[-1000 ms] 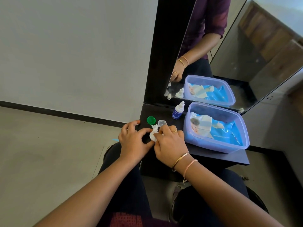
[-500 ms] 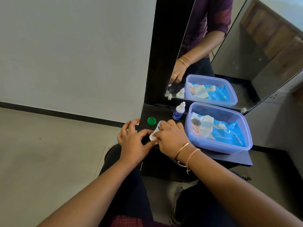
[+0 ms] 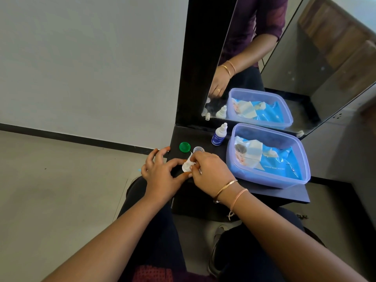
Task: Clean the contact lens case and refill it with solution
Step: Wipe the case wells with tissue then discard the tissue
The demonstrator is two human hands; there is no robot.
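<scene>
The white contact lens case [image 3: 186, 167] rests near the left front of the black shelf [image 3: 264, 195]. My left hand [image 3: 162, 173] pinches the case between thumb and forefinger. My right hand [image 3: 211, 171] presses a small white tissue [image 3: 190, 159] into the case. A green cap [image 3: 184, 147] and a clear cap [image 3: 199, 149] lie just behind the hands. A small white solution bottle [image 3: 218, 135] with a blue label stands upright further back.
A translucent blue plastic box [image 3: 301, 159] holding a wipes packet and tissues fills the shelf's right side. A mirror [image 3: 264, 58] with a black frame rises behind the shelf. My knees sit below the shelf edge.
My right hand shifted slightly over the case and back, so the clear cap that was covered half a second ago shows again. The left hand keeps its hold.
</scene>
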